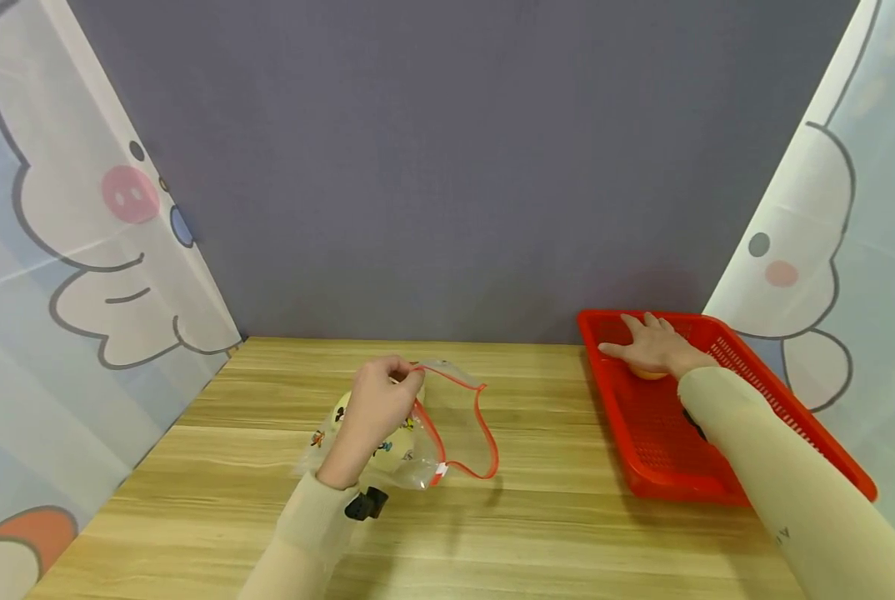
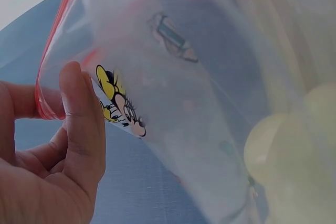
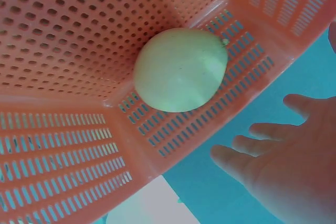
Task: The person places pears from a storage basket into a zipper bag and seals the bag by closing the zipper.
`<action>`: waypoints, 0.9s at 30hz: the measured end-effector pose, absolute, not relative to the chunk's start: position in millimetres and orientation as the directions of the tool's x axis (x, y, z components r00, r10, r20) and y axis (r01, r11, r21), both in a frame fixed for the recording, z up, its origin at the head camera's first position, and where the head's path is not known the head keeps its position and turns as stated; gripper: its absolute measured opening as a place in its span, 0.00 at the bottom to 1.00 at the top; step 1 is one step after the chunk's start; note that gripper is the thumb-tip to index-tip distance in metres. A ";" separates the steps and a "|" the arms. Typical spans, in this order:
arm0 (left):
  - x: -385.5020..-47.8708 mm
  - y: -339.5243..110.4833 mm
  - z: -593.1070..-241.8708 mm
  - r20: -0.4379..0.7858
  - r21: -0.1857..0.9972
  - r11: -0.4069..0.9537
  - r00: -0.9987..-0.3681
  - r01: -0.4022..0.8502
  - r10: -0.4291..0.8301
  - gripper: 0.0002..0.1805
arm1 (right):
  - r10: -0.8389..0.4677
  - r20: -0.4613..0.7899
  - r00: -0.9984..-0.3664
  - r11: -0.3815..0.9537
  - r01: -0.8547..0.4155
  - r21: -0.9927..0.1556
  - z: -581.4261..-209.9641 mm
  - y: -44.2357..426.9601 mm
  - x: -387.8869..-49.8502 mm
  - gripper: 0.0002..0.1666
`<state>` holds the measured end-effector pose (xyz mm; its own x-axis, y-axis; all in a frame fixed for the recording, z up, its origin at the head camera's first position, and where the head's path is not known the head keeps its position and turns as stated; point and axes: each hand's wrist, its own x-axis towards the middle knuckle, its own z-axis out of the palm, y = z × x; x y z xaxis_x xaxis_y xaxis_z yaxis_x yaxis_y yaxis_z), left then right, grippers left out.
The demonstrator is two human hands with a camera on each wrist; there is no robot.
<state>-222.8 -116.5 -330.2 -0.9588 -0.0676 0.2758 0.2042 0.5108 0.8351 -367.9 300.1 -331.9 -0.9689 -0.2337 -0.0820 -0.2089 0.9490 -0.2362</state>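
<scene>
My left hand pinches the red-trimmed edge of a clear zip bag printed with cartoon figures. The bag lies on the table with its mouth spread toward the right. Pale yellow round fruits show through its plastic in the left wrist view. Over at the right, my right hand is spread above a red basket, fingers straight. Under that hand sits a round, pale yellow fruit with a small stem stub, at the basket's far end. In the right wrist view the fingers stand apart from the fruit.
The wood-grain table runs beneath both the bag and the basket. A grey backdrop rises behind its far edge. Cartoon-printed curtains stand on both sides, and the basket's slotted walls rise around the fruit.
</scene>
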 end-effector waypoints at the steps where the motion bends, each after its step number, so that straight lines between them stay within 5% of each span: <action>1: -222.6 -116.5 -330.3 0.277 0.833 0.514 -0.958 0.205 -0.068 0.09 | -0.235 -0.084 -0.968 0.948 -0.209 -0.238 -332.7 301.2 -369.6 0.57; 27: -223.8 -115.9 -331.4 0.274 0.832 0.513 -0.960 0.211 -0.050 0.09 | -0.211 -0.159 -0.965 0.958 -0.172 -0.228 -355.1 328.7 -377.7 0.48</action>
